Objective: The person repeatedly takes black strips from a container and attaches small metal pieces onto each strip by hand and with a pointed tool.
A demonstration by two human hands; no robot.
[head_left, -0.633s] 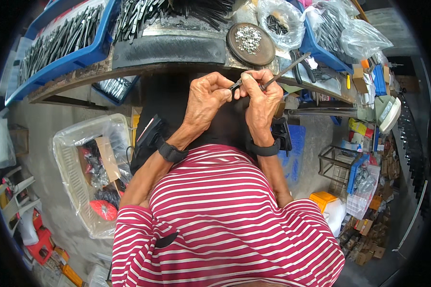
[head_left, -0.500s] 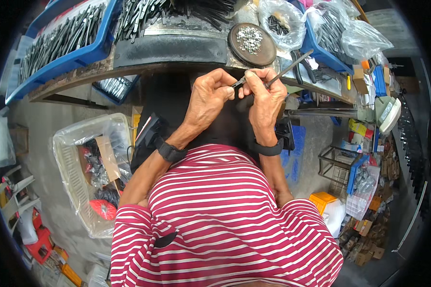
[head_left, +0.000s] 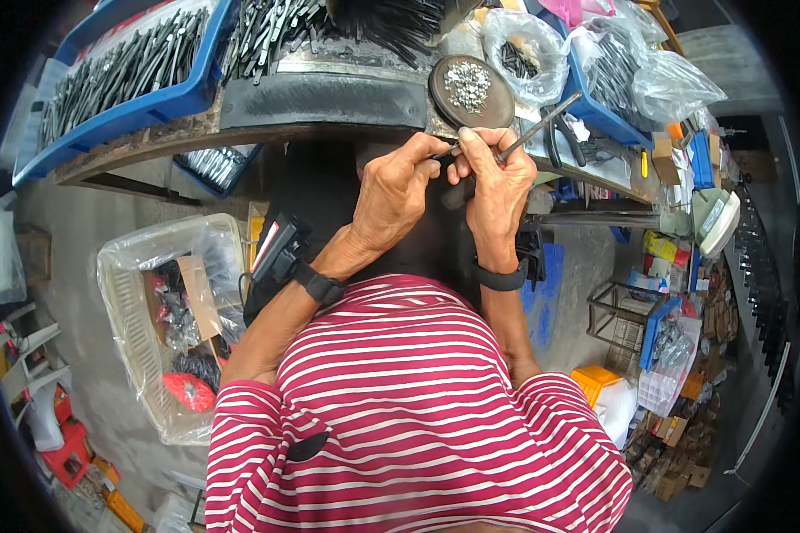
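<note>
Above the near edge of the workbench, my two hands meet fingertip to fingertip. My left hand [head_left: 389, 191] pinches a small dark slender piece [head_left: 443, 155], mostly covered by the fingers. Across the palm of my right hand [head_left: 496, 182] lies a thin grey metal rod tool [head_left: 542, 124], its shaft sticking out to the upper right and a dark handle end showing below the fingers. The right thumb and forefinger also close at the far end of the small piece. Just beyond them, a round brown dish [head_left: 449, 107] holds a heap of tiny silvery parts [head_left: 468, 85].
Blue bins of dark slender parts stand at left [head_left: 120, 115] and right [head_left: 618, 124]. A clear bag [head_left: 526, 58] with small black pieces lies behind the dish. Pliers [head_left: 560, 142] rest at the bench's right. On the floor at left sits a bag-lined white basket [head_left: 138, 346].
My left hand has turned slightly, and the small piece between my fingertips now shows dark where it looked silvery. The rod tool stays in my right hand.
</note>
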